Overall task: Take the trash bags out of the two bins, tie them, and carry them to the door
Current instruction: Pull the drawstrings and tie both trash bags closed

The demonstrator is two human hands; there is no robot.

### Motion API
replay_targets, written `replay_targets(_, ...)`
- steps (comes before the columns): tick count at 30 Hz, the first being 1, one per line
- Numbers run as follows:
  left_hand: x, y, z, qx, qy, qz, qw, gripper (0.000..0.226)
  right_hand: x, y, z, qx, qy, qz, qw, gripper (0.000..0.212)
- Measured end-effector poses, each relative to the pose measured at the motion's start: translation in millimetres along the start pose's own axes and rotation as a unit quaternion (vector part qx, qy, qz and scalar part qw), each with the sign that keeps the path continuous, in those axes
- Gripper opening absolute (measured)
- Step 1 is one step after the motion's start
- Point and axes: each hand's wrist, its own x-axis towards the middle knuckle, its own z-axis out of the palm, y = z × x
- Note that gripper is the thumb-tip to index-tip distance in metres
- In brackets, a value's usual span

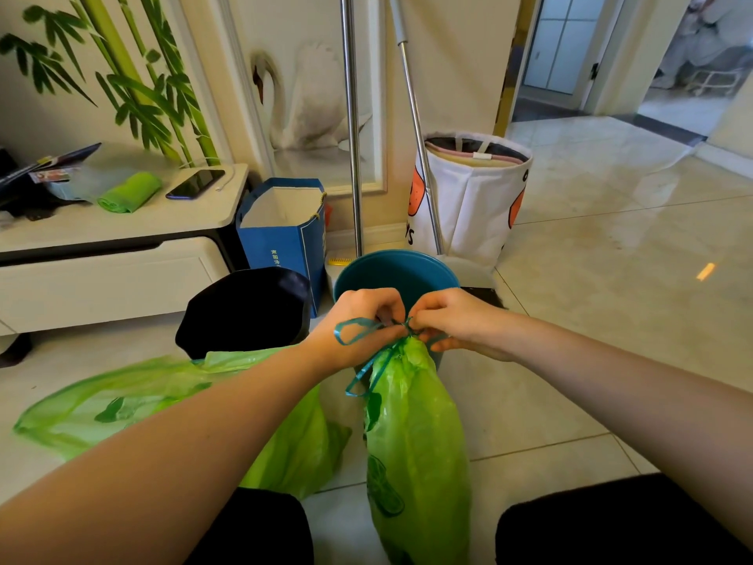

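A filled green trash bag (415, 450) stands between my knees, its neck gathered at the top. My left hand (362, 320) and my right hand (456, 320) both pinch the bag's teal drawstring (358, 330) at the neck, with a loop sticking out to the left. A second green trash bag (122, 401) lies flat on the floor under my left forearm. Behind my hands stand a teal bin (391, 271) with no bag in it and a black bin (248, 309).
A blue paper bag (281, 234) and a white fabric basket (476, 197) stand against the wall, with two metal poles (352, 128) leaning there. A low white cabinet (122, 246) at left holds a green bag roll and a phone. Tiled floor stretches right toward a doorway (562, 51).
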Motion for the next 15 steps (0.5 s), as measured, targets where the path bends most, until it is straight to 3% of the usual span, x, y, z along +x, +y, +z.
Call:
replay_targets(7,2.3,6.4,0.3,-0.052,-0.014,-0.054,0.997,0.011,-0.1,-4.6,3.2,-0.055,0.026,0.003,0.998,0.011)
replay_targets(12,2.8,5.5,-0.6,-0.077,-0.027,-0.08,0.993,0.011,-0.8,-8.5,-8.0,-0.164,0.031,-0.076,0.983,0.014)
replay_targets(15,2.4,4.5,-2.3,-0.091,-0.032,-0.084,0.992,0.011,-1.1,-6.0,-21.2,-0.284,0.043,-0.118,0.951,0.021)
